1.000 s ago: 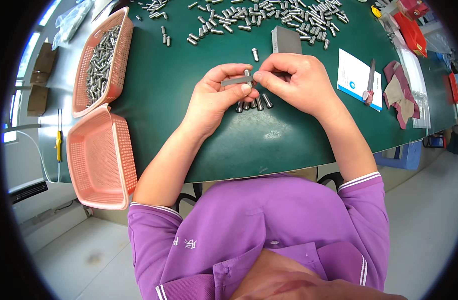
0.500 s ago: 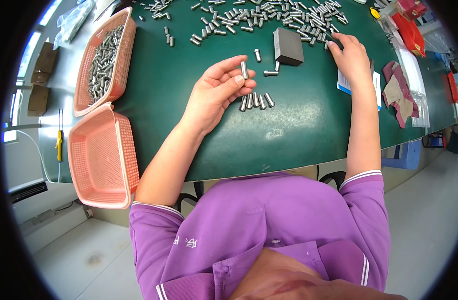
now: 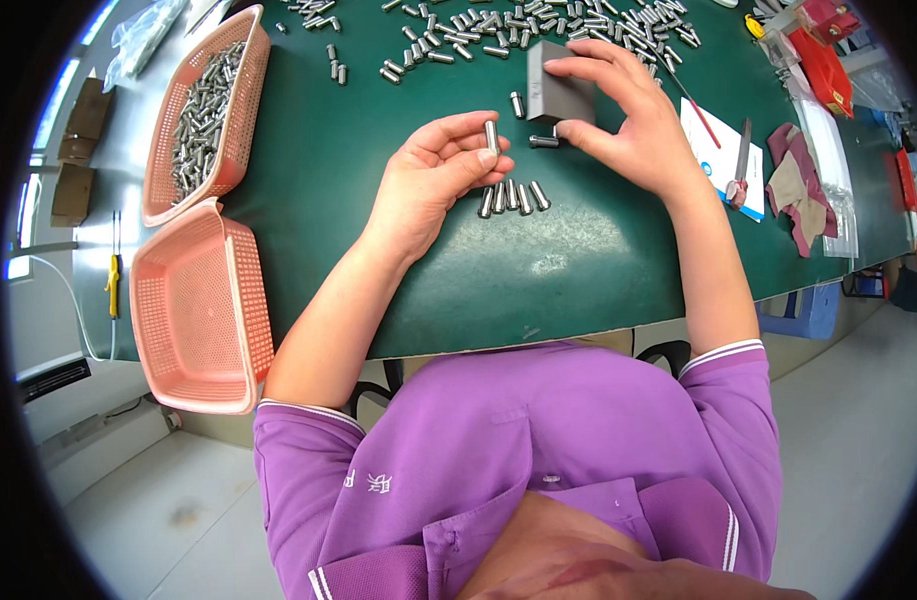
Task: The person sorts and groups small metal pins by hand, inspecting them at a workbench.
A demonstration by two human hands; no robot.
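Observation:
Between the thumb and fingers of my left hand (image 3: 434, 175) is a shiny metal pin (image 3: 492, 137), held upright. My right hand (image 3: 634, 125) spans a dark grey rectangular block (image 3: 561, 90), its thumb at the near side and its fingers over the top and far side. A loose pin (image 3: 517, 104) stands just left of the block. Close to my right thumb lies another pin (image 3: 544, 142). Below my left fingertips, several pins (image 3: 512, 198) form a short row on the green table (image 3: 459, 290).
Many pins (image 3: 459, 30) are scattered across the far table. At left, a pink basket (image 3: 247, 110) holds more pins, and an empty pink basket (image 3: 194, 320) sits nearer. A red thin tool (image 3: 701, 122), a papered sheet (image 3: 714, 160) and a maroon-beige cloth (image 3: 801, 190) lie right.
My right hand has come left from the far pins onto the grey block, which has shifted slightly left and turned. My left hand still holds its pin in nearly the same place.

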